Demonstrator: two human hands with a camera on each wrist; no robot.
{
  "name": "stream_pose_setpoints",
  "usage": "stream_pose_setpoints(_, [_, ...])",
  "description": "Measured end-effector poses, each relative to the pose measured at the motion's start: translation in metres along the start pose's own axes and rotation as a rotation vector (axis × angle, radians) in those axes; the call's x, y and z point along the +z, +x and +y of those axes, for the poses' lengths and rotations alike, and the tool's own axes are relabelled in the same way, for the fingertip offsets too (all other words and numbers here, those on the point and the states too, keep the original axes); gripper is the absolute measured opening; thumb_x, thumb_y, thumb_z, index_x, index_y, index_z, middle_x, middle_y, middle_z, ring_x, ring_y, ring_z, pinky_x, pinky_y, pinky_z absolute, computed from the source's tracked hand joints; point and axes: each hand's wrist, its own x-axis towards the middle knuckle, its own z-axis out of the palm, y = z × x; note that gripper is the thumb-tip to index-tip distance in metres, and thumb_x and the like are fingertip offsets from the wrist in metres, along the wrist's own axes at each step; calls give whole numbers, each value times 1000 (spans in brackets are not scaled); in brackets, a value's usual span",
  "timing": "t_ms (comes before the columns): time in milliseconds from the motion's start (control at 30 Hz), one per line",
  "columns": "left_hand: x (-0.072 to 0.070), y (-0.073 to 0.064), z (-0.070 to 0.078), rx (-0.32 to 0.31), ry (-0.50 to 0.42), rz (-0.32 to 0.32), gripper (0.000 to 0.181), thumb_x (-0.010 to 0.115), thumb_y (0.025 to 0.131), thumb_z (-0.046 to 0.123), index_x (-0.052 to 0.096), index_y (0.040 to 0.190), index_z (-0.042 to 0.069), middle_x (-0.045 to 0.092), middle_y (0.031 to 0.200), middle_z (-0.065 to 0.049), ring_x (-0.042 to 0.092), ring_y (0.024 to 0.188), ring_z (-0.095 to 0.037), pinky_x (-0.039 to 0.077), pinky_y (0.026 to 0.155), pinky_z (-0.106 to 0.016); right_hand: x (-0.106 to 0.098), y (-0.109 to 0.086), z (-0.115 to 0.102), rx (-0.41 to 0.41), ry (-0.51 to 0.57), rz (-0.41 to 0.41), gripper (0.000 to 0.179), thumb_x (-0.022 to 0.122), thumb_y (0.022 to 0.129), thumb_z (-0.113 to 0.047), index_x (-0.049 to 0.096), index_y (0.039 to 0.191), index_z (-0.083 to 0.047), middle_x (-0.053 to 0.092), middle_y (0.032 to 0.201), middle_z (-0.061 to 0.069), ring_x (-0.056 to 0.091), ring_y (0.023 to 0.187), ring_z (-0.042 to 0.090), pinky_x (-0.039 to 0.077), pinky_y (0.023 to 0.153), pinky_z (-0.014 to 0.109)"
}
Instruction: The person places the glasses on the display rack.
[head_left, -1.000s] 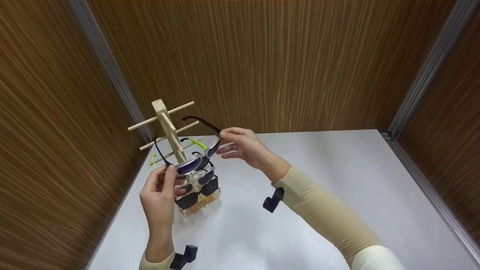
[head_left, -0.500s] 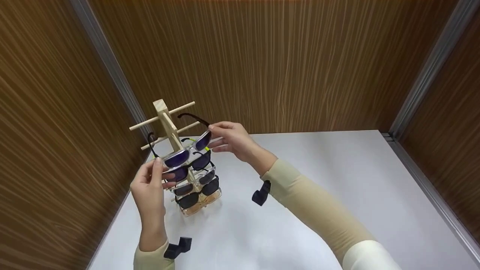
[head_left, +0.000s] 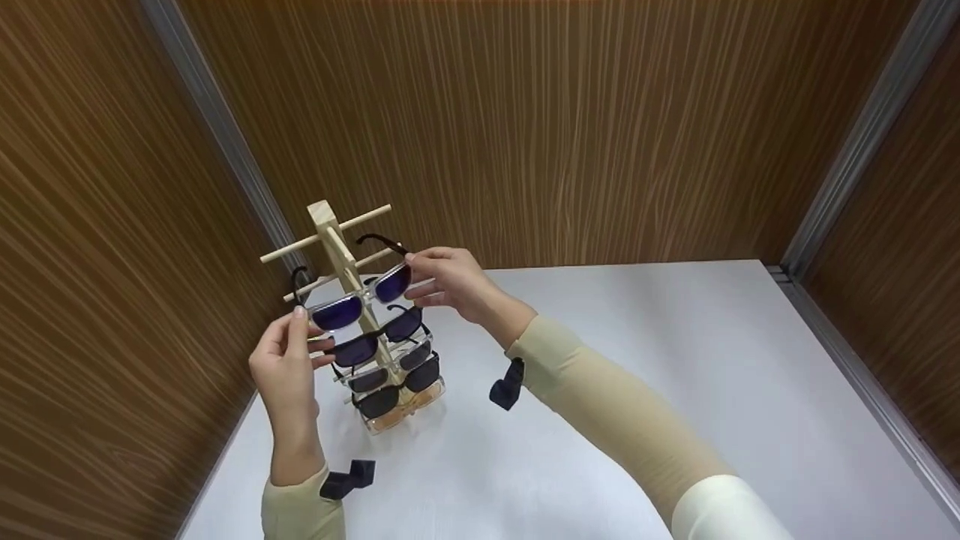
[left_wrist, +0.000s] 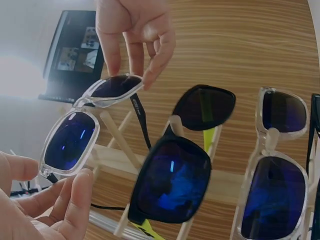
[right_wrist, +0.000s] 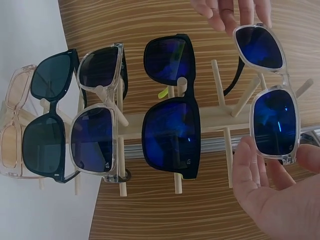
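Note:
Both hands hold one pair of clear-framed sunglasses (head_left: 337, 313) with dark blue lenses and dark temples. My left hand (head_left: 289, 367) pinches the frame's left end between thumb and fingers. At the other end, the right hand (head_left: 457, 281) grips near the hinge. The temples point back on either side of a wooden eyewear stand (head_left: 322, 215), level with its second pair of pegs. Directly beneath hangs a black-framed pair (right_wrist: 170, 135) with yellow-green temples. In the left wrist view, the held frame (left_wrist: 72, 140) is apart from that black pair.
Lower on the stand hang clear-framed sunglasses (right_wrist: 92, 137), another black pair (right_wrist: 44, 145) and an orange-lensed pair (right_wrist: 10, 145). The top pegs (head_left: 365, 217) stick out bare on both sides. Wood-grain panels (head_left: 562, 135) surround the white table (head_left: 600, 300). A dark screen (left_wrist: 75, 55) shows behind.
Both hands have moved left with the clear-framed sunglasses, bringing them in front of the stand. The lenses have tipped up to face the head camera more, uncovering the black pair below.

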Motion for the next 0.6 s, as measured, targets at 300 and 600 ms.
stream_pose_setpoints(300, [-4,10,-8,-56,12,12,30,58,93,27,65,100,0,62,74,-12,65,58,-20,53,48,-27,8,10,6,71,31,28,26,60,92,-22,58,107,-1,64,92,15,66,76,27,54,73,39])
stream_pose_setpoints(600, [-7,10,-13,-89,3,0,31,57,94,26,62,101,-4,63,74,-8,65,58,-17,53,48,-27,3,10,12,86,47,29,24,61,91,-22,58,106,-3,60,103,23,66,81,29,55,72,39])
